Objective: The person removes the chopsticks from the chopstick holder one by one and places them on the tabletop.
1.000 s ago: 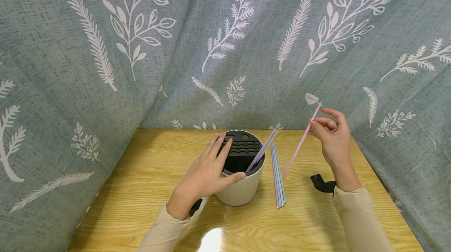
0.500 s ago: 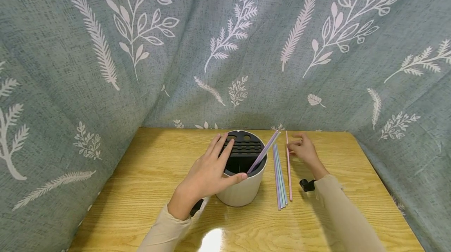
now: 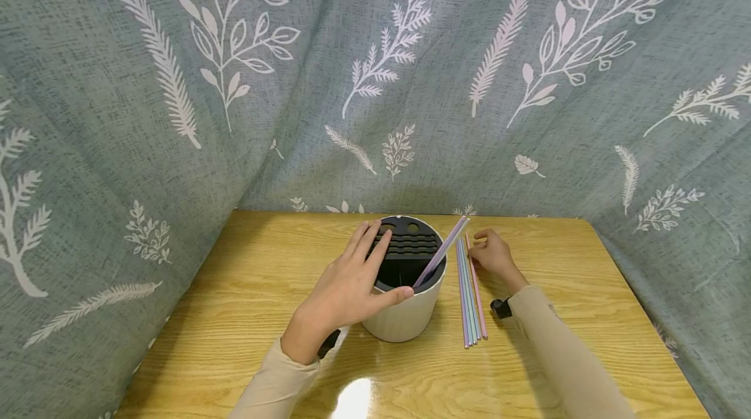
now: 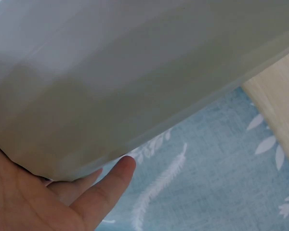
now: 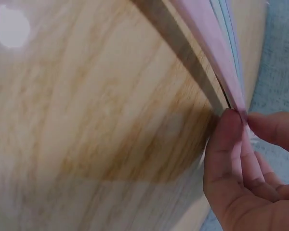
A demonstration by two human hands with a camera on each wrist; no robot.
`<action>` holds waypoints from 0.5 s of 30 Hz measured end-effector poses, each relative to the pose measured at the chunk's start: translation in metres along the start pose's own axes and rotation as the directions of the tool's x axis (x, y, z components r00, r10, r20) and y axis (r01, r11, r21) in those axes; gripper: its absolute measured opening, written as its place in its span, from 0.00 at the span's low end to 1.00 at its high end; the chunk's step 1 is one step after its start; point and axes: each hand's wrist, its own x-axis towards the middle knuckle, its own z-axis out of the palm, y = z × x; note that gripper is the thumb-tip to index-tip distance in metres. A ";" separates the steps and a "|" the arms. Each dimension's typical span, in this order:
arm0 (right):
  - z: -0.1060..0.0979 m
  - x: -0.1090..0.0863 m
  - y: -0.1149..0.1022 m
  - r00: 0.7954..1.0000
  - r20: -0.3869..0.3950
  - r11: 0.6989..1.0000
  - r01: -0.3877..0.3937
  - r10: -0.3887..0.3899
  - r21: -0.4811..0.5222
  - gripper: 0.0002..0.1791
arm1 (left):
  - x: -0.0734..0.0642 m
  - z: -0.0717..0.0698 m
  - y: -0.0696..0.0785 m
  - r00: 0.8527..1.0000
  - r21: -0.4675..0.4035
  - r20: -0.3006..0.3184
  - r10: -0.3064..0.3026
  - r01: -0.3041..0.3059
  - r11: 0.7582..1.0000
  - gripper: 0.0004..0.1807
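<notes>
Cloth (image 3: 328, 80), grey-blue and printed with pale leaf sprigs, fills the upper part of the frame and hangs down both sides. Below it, a wood-grain table (image 3: 235, 354) spreads across the lower half. A white container (image 3: 399, 321) stands upright just right of the frame's centre, low down, with a ridged black top (image 3: 413, 246). The person's left hand (image 3: 349, 282) rests over its left side, fingers extended and spread, thumb at the near rim. Right of centre, the right hand (image 3: 493, 254) pinches a pink straw (image 3: 478, 295) between thumb and finger; I can't tell whether that straw touches the table. Close beside it, to its left, lie bluish and purple straws (image 3: 465, 315). A few lilac straws (image 3: 442, 251) lean out of the container toward the upper right.
</notes>
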 end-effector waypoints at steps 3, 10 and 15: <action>0.001 0.000 0.000 1.000 0.000 1.000 -0.013 0.013 0.009 0.24 | 0.001 0.000 0.000 1.000 0.001 -0.005 0.005 -0.005 1.000 0.58; -0.002 -0.020 -0.018 0.993 -0.093 0.993 0.078 -0.070 0.094 0.23 | 0.001 0.001 -0.001 1.000 0.004 -0.017 0.013 -0.013 1.000 0.58; -0.004 -0.057 -0.060 0.950 -0.193 0.915 0.292 -0.245 0.279 0.22 | 0.001 0.001 -0.001 1.000 0.001 -0.009 0.012 -0.012 1.000 0.58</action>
